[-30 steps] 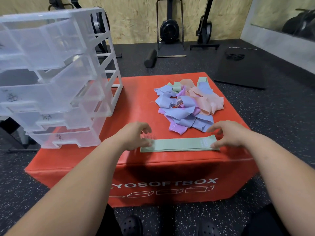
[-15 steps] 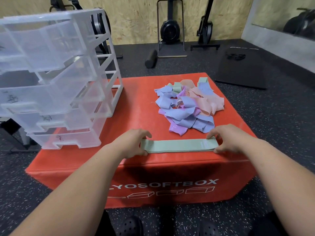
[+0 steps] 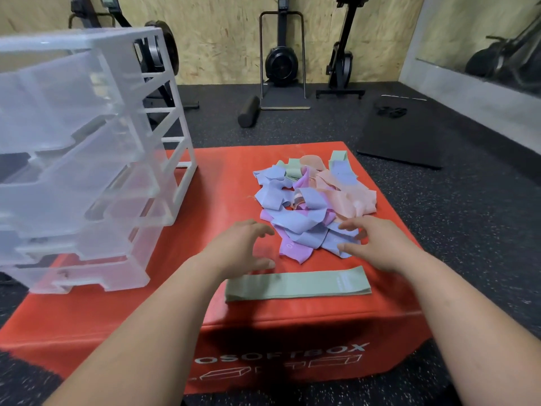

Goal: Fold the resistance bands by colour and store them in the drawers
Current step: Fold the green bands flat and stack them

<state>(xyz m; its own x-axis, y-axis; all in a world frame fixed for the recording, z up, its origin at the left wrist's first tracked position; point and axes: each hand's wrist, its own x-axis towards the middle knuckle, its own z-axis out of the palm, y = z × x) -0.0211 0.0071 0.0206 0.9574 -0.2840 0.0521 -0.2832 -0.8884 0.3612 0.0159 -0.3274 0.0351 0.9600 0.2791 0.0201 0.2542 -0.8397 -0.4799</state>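
Note:
A green resistance band (image 3: 297, 285) lies flat and straight near the front edge of the red soft box (image 3: 181, 306). Behind it sits a loose pile of bands (image 3: 313, 206) in blue, purple, peach and green. My left hand (image 3: 240, 247) hovers just behind the green band's left end, fingers spread, holding nothing. My right hand (image 3: 377, 244) is over the near edge of the pile, fingers apart and touching the blue bands. A clear plastic drawer unit (image 3: 85, 171) stands on the box's left side with its drawers pulled partly out.
Black rubber gym floor surrounds the box. A black mat (image 3: 407, 139) lies at the back right, a foam roller (image 3: 248, 111) and exercise machines (image 3: 282, 60) stand by the wooden wall. Bare red surface shows between the drawers and the pile.
Both hands have let go of the green band's ends and moved away from me toward the pile. The green band stays flat where it was pressed.

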